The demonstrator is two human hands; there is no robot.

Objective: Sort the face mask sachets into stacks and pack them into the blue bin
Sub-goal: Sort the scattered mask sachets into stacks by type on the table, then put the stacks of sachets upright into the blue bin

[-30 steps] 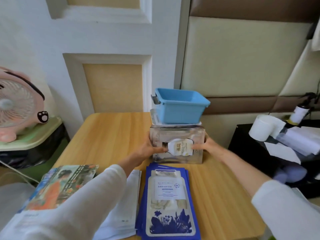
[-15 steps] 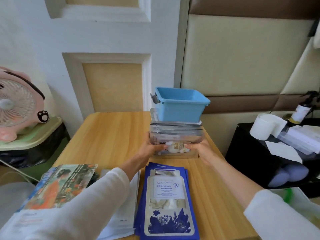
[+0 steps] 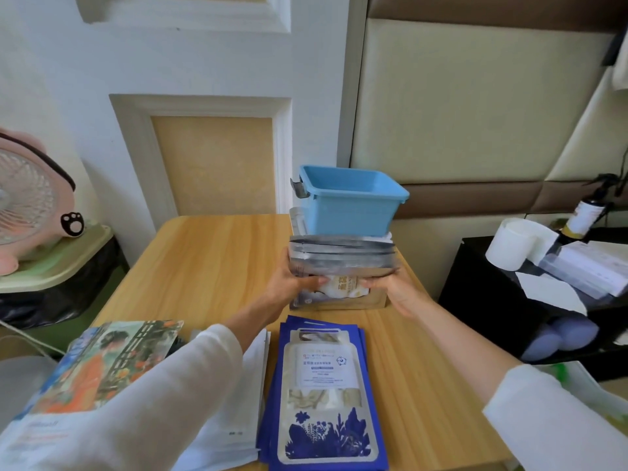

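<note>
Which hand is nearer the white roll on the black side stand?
Right. The right hand grips the right edge of the silver foil sachet stack, left of the white roll; the left hand grips the stack's left edge, farther away.

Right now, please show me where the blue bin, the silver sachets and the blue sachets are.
blue bin (image 3: 353, 215), head view, front wall.
silver sachets (image 3: 339, 258), head view, upper edge of the stack.
blue sachets (image 3: 326, 433), head view, flower print of the top one.
</note>
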